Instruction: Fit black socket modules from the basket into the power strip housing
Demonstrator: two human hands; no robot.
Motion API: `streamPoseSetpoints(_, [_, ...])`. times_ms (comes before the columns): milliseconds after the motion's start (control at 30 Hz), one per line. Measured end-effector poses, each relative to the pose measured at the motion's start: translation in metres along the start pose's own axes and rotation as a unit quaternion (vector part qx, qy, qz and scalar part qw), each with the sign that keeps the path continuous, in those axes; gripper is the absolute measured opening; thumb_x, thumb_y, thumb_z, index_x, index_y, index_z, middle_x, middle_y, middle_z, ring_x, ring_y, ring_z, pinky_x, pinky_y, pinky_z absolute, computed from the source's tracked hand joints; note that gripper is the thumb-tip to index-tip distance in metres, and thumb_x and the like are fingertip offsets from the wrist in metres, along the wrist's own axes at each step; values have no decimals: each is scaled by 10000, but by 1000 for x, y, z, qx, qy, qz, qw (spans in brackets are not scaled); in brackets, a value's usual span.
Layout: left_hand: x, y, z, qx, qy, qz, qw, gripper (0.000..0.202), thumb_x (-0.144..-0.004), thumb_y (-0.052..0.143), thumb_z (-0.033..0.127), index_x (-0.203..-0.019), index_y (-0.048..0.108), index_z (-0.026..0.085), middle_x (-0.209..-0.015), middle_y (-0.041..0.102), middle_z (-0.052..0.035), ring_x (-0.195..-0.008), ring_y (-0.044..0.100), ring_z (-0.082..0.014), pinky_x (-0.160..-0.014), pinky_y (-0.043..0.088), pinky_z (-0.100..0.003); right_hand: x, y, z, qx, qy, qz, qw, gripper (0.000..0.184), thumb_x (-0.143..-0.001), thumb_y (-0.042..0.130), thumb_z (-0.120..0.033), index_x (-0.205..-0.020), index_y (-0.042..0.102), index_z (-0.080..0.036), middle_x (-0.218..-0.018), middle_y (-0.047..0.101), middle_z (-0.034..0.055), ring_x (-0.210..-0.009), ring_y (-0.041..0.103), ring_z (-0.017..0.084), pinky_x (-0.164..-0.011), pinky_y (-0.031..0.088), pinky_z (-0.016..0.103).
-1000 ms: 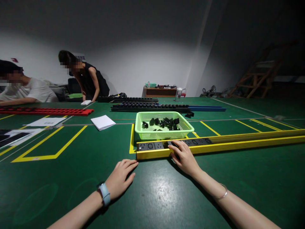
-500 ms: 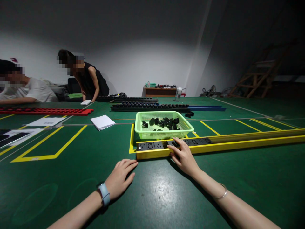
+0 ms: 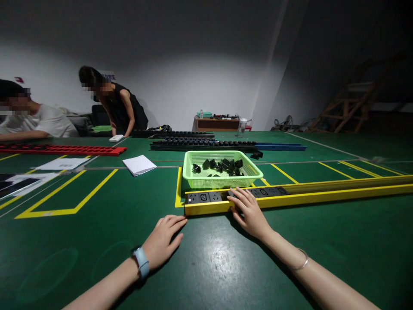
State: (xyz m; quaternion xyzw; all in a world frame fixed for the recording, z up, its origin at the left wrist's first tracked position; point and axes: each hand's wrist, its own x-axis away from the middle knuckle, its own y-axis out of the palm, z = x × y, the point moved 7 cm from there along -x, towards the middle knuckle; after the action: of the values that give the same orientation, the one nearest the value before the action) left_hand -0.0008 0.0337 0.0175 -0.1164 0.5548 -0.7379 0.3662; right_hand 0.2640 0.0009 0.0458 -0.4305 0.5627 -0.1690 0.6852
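A long yellow power strip [image 3: 322, 196] with black sockets lies across the green table in front of me. My right hand [image 3: 250, 213] lies over its near edge, fingers stretched onto the black sockets; I cannot see anything held under them. My left hand [image 3: 163, 241] rests flat on the table just left of the strip's end, fingers apart, holding nothing. A light blue band sits on that wrist. Behind the strip stands a light green basket [image 3: 193, 181] with several black plug parts [image 3: 222, 165] in it.
Black power strips [image 3: 200, 144], a blue strip [image 3: 280, 147] and a red strip [image 3: 64, 150] lie farther back. White papers [image 3: 139, 165] lie at left. Two other people lean on the table at far left. A wooden ladder [image 3: 348, 107] stands at right.
My right hand's fingers have shifted slightly along the sockets and flattened. The left hand has not moved. The standing person at the back moved a little.
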Motion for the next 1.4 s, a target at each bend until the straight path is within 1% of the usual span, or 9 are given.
streamPoseSetpoints(100, [0,0,0,0,0,3,1000,387,-925,435,270,-1300,522,231,-1311,563,-61,-1173,477,-229,-1006,411,-456,0,3,-8,-21,-34,-33,999,454,-890,470,-190,-1340,446,-241,-1335,543,54,-1331,371,230,-1118,279,517])
streamPoseSetpoints(200, [0,-2,1,1,3,8,1000,385,-923,439,271,-1296,527,237,-1304,569,-61,-1164,485,-229,-1000,417,-457,-1,5,-9,-31,-32,-41,998,468,-895,466,-199,-1360,421,-233,-1312,559,57,-1304,405,225,-1116,286,516])
streamPoseSetpoints(300, [0,-3,2,0,2,11,1000,386,-921,444,272,-1296,529,244,-1301,573,-58,-1161,491,-230,-997,422,-457,-2,8,-8,-30,-21,-27,999,441,-901,468,-213,-1341,442,-230,-1262,587,63,-1258,443,231,-1098,317,518])
streamPoseSetpoints(467, [1,-4,1,-3,9,23,1000,387,-918,449,271,-1296,532,261,-1294,578,-54,-1152,500,-229,-987,433,-454,-8,10,-4,-12,-2,9,1000,356,-926,448,-211,-1271,519,-257,-1097,659,51,-1129,511,231,-1068,349,524])
streamPoseSetpoints(767, [1,-2,2,-1,5,3,1000,391,-927,432,253,-1309,514,234,-1319,556,-59,-1174,473,-220,-1011,405,-447,-11,11,0,-2,-11,12,1000,303,-937,452,-233,-1217,562,-266,-971,678,18,-1033,497,212,-1109,291,515])
streamPoseSetpoints(900, [1,-3,3,-2,4,7,1000,389,-927,433,256,-1305,519,232,-1311,562,-64,-1173,475,-221,-1010,404,-447,-11,10,2,-3,-10,26,1000,286,-942,449,-236,-1193,577,-283,-927,686,5,-991,505,213,-1101,295,521])
streamPoseSetpoints(1033, [2,-3,3,0,13,15,1000,391,-931,428,266,-1312,514,250,-1306,567,-69,-1164,484,-227,-1000,408,-460,-11,10,4,-3,-7,21,1000,270,-940,459,-250,-1171,591,-297,-909,693,-3,-971,510,220,-1094,293,539])
streamPoseSetpoints(1233, [2,-3,3,2,13,7,1000,398,-931,428,266,-1320,506,239,-1320,557,-74,-1175,479,-226,-1005,403,-459,-9,15,12,-6,-7,26,1000,235,-935,471,-296,-1121,612,-316,-896,698,-14,-938,520,222,-1084,307,553])
streamPoseSetpoints(1400, [3,-4,4,4,16,8,1000,403,-928,430,260,-1325,499,254,-1327,554,-70,-1187,478,-229,-1009,402,-462,-8,15,16,-8,-9,30,999,211,-927,482,-290,-1081,626,-306,-901,681,-12,-915,528,212,-1088,324,542])
